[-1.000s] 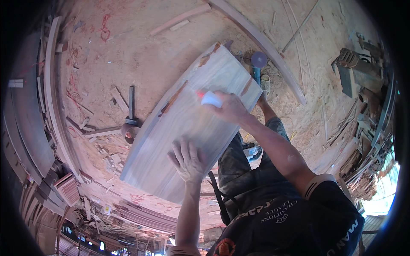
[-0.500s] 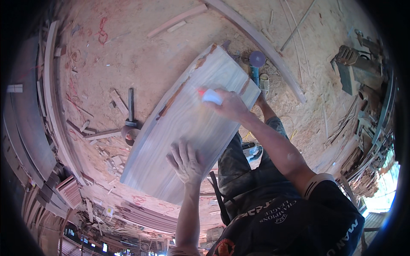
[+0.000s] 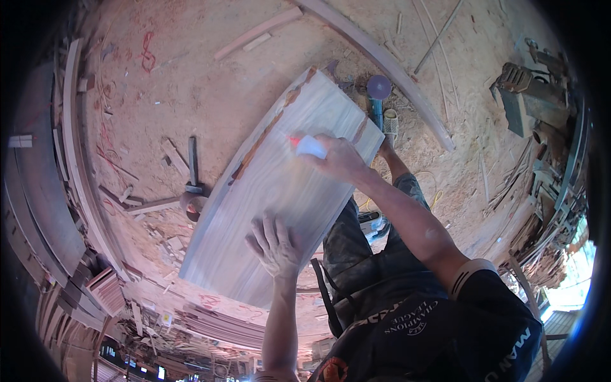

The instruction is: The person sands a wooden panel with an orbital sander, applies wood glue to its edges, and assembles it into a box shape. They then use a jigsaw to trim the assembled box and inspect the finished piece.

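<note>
A wide, pale wooden slab (image 3: pixel 254 216) lies slanting before me, with dark brown rough patches along its far left edge. My right hand (image 3: pixel 344 159) is closed around a white bottle (image 3: pixel 312 147) with a red tip, held at the slab's upper middle. The tip points left, and whether it touches the wood I cannot tell. Nearer to me, my left hand (image 3: pixel 276 247) rests flat on the slab, fingers stretched and slightly spread, with nothing in it.
A dark-handled tool with a round end (image 3: pixel 193 191) lies left of the slab. Beyond its right corner is a blue tool with a purple disc (image 3: pixel 379 87). A long curved beam (image 3: pixel 382 67) crosses the dusty floor; metal machinery (image 3: pixel 515 95) stands right, stacked boards (image 3: pixel 38 172) left.
The whole view has shifted slightly. Both hands keep nearly the same places on the slab, and the bottle stays in my right hand.
</note>
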A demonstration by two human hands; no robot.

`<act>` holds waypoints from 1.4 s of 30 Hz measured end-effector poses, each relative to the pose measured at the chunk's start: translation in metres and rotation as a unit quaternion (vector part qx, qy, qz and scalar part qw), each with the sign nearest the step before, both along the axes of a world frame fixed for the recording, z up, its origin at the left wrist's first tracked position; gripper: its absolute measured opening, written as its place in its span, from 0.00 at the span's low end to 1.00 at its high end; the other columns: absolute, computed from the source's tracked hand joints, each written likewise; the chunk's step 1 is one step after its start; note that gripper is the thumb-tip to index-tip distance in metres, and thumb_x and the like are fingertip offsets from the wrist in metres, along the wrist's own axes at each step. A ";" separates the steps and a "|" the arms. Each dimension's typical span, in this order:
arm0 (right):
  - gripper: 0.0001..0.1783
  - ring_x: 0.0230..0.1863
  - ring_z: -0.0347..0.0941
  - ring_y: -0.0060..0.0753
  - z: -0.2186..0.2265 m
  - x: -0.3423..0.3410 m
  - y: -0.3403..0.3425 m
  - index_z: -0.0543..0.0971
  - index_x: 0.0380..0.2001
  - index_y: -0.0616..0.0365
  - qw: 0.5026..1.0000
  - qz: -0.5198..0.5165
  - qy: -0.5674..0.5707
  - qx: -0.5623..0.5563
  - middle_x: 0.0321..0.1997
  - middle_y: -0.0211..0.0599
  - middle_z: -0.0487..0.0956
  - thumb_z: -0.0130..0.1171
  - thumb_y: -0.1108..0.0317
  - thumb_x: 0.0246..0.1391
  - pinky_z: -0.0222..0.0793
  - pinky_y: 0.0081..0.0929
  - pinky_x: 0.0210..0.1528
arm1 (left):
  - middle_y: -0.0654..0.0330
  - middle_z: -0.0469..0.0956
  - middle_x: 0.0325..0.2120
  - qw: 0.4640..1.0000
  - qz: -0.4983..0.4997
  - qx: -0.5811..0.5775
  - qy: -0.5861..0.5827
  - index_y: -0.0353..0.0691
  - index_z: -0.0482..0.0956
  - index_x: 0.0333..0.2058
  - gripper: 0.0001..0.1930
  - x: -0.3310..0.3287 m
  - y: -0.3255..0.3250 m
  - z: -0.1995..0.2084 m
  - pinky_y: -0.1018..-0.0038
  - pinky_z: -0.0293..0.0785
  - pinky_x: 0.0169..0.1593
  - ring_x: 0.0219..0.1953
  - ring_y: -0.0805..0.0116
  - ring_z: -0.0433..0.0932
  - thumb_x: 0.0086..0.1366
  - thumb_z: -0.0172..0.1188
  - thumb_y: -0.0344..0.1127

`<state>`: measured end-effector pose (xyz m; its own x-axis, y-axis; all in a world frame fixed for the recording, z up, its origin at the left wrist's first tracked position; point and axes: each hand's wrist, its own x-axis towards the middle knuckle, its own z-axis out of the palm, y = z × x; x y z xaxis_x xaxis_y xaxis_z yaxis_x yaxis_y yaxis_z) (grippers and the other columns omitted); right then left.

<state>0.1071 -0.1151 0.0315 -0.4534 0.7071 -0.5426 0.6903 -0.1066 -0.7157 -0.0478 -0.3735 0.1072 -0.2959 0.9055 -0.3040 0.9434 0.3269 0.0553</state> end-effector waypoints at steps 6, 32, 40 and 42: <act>0.33 0.50 0.87 0.59 -0.004 -0.001 0.013 0.82 0.56 0.61 0.998 -0.057 -0.013 0.006 0.46 0.57 0.88 0.70 0.43 0.62 0.81 0.49 0.52 | 0.54 0.68 0.75 1.000 -0.003 0.012 -0.004 0.47 0.71 0.70 0.30 0.000 0.000 0.001 0.32 0.43 0.78 0.80 0.40 0.57 0.73 0.63 0.46; 0.42 0.60 0.82 0.49 0.139 0.441 0.004 0.76 0.65 0.53 0.971 -0.234 0.006 -0.057 0.57 0.49 0.84 0.79 0.47 0.50 0.77 0.47 0.63 | 0.33 0.79 0.59 0.915 0.006 -0.160 -0.369 0.34 0.79 0.60 0.25 0.232 0.061 0.033 0.48 0.76 0.64 0.62 0.31 0.78 0.76 0.59 0.48; 0.37 0.57 0.83 0.47 0.213 0.557 -0.029 0.78 0.63 0.53 0.852 -0.519 0.063 0.045 0.55 0.48 0.86 0.78 0.53 0.52 0.79 0.44 0.59 | 0.40 0.83 0.53 0.872 -0.105 -0.305 -0.369 0.33 0.77 0.61 0.23 0.331 0.196 0.100 0.57 0.78 0.58 0.56 0.41 0.82 0.79 0.54 0.46; 0.38 0.56 0.84 0.45 0.209 0.573 -0.049 0.78 0.63 0.54 0.801 -0.595 0.047 0.042 0.54 0.48 0.86 0.78 0.54 0.51 0.79 0.43 0.57 | 0.42 0.84 0.50 0.879 -0.167 -0.186 -0.405 0.32 0.78 0.60 0.21 0.322 0.214 0.109 0.59 0.77 0.57 0.54 0.45 0.83 0.80 0.54 0.43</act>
<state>0.6802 -0.1642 0.2406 0.5333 0.7007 -0.4740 0.0779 -0.5986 -0.7973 0.2747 -0.1591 0.2161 0.4180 0.6945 -0.5856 0.6900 0.1767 0.7020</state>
